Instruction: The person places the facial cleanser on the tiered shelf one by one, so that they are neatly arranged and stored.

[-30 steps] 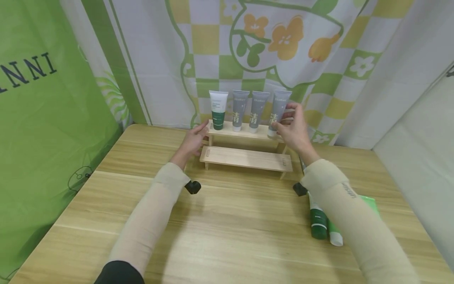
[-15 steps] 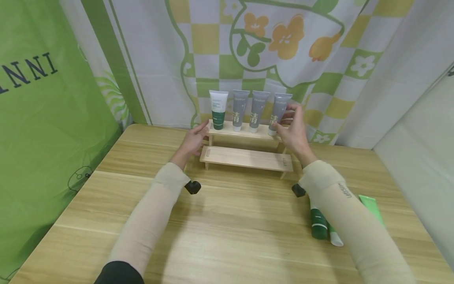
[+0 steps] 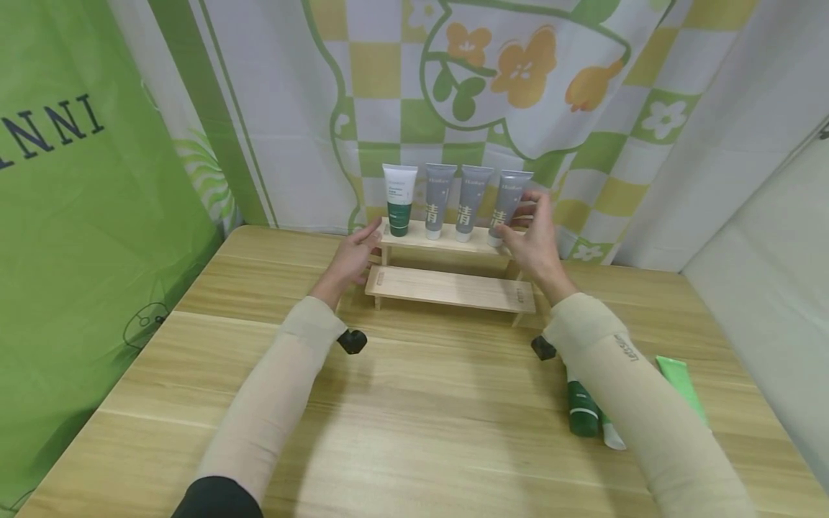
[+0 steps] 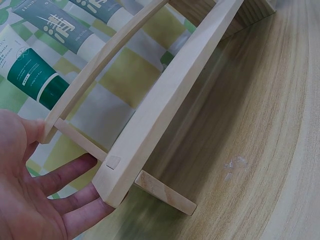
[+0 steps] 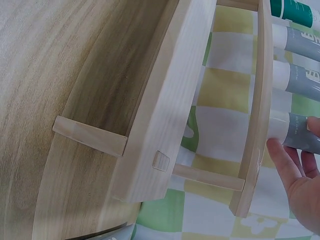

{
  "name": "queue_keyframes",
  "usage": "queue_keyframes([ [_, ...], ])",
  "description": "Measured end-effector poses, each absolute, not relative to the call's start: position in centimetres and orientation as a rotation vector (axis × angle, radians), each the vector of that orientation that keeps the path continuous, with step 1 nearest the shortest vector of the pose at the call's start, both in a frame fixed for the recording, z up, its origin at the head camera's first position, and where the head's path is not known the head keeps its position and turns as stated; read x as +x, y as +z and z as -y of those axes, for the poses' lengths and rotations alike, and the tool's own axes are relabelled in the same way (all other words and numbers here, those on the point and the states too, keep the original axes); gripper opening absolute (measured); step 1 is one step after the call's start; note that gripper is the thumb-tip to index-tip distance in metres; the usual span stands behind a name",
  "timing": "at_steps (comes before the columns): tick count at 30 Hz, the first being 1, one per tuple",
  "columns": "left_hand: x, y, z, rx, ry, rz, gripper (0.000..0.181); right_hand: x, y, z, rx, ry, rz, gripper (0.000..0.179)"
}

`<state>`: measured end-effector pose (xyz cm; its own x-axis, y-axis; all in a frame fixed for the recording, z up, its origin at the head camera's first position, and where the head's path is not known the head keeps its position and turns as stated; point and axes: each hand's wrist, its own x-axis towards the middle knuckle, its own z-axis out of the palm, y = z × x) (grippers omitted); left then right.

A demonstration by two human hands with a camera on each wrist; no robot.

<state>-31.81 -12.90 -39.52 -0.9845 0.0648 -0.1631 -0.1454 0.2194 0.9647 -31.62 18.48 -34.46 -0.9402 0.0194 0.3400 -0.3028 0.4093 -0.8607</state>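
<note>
A two-tier wooden display rack stands on the table. My left hand holds its left end; in the left wrist view the thumb lies at the upper board's end and the fingers reach the lower board. On the upper tier, a white-and-green squeeze tube and two grey squeeze tubes stand on their caps in a row. At the right end my right hand pinches a third grey tube, slightly tilted, its cap at the upper board.
A white-and-green tube and a bright green tube lie on the table at the right, partly behind my right sleeve. A patterned curtain hangs close behind the rack. A green cloth hangs at the left.
The grey tube in my right hand has shifted very slightly, its top tipping a little lower. My right forearm has moved slightly left. The left hand stays on the rack.
</note>
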Motion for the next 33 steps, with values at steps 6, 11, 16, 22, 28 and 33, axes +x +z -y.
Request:
queue_keyframes([
  [6, -31.9, -39.6, 12.9, -0.079, 1.856, -2.321, 0.047, -31.6, -34.5, -18.4, 0.25, 1.535, 2.379, 0.064],
  [11, -31.9, -39.6, 12.9, -0.068, 1.868, -2.315, 0.048, -31.5, -34.4, -18.6, 0.242, 1.52, 2.42, 0.068],
  [16, -32.0, -39.7, 12.9, -0.064, 1.876, -2.312, 0.048, -31.2, -34.4, -19.3, 0.242, 1.531, 2.45, 0.072],
  [22, -32.0, -39.7, 12.8, -0.081, 1.881, -2.312, 0.048, -30.7, -34.3, -20.6, 0.216, 1.55, 2.437, 0.067],
  [28, -31.9, -39.5, 12.8, -0.083, 1.86, -2.321, 0.048, -29.9, -34.0, -22.4, 0.1, 1.783, 2.373, 0.065],
  [33, -31.9, -39.5, 12.8, -0.083, 1.862, -2.315, 0.048, -29.5, -34.1, -24.2, 0.03, 1.901, 2.364, 0.068],
])
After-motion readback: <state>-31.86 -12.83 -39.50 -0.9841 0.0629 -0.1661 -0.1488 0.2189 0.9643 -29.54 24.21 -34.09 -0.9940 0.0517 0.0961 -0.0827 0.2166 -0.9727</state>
